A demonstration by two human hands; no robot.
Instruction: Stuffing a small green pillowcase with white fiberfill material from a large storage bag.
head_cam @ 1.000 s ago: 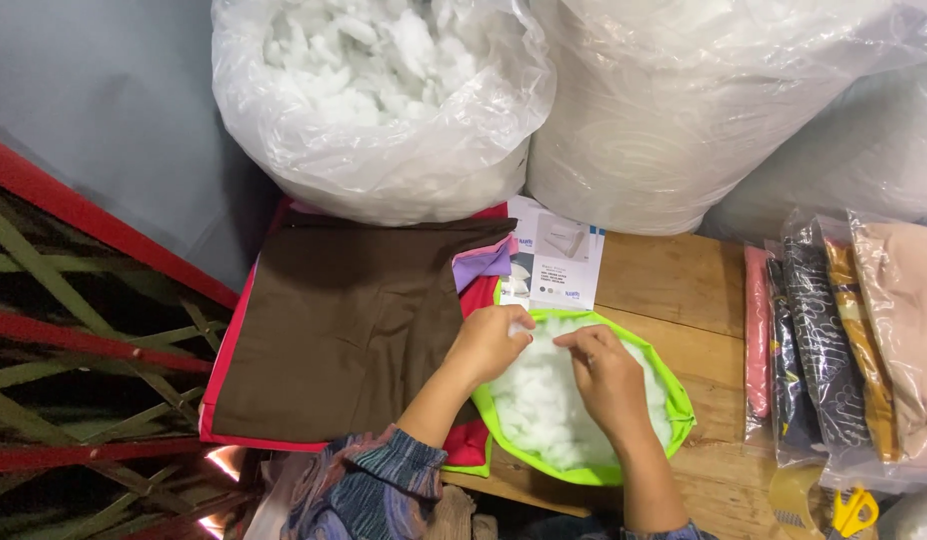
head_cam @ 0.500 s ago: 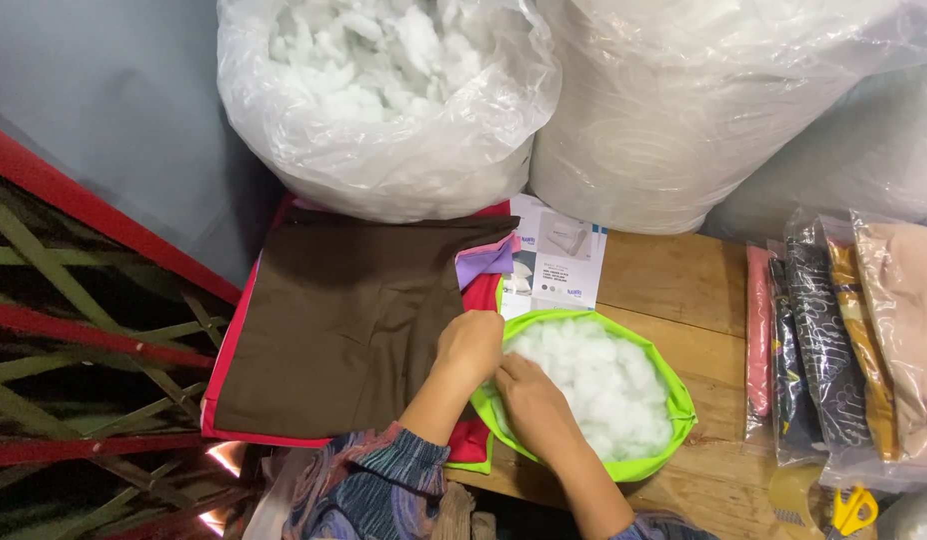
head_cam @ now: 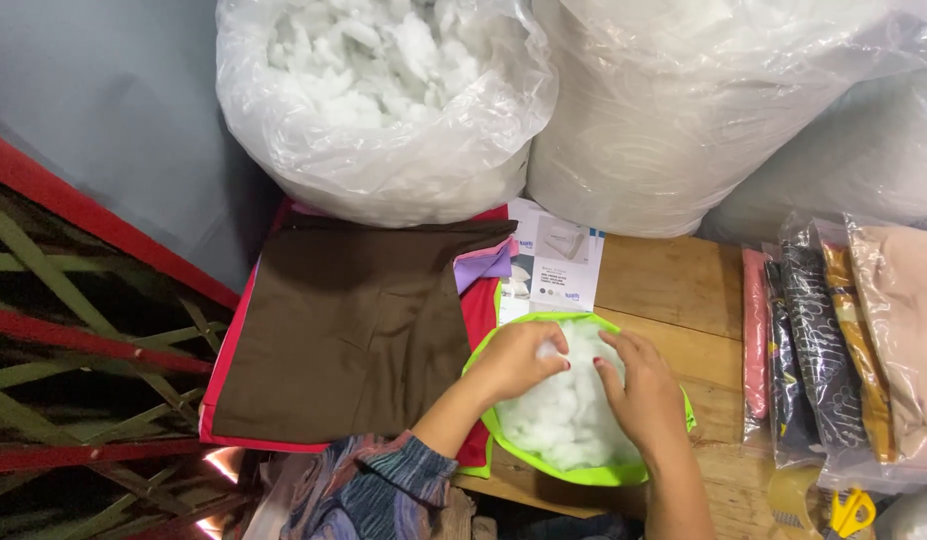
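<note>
Both hands, L (head_cam: 516, 360) & R (head_cam: 642, 385), press white stuffing (head_cam: 564, 415) in green cover (head_cam: 544, 462), grip unclear.

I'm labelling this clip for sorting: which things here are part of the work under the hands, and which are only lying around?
In use:
left hand and right hand, both in the white stuffing
lime green cover holding that stuffing
open bag of white stuffing

Lying about:
brown fabric
printed leaflet
bagged fabrics
yellow scissors
closed plastic sack
</note>
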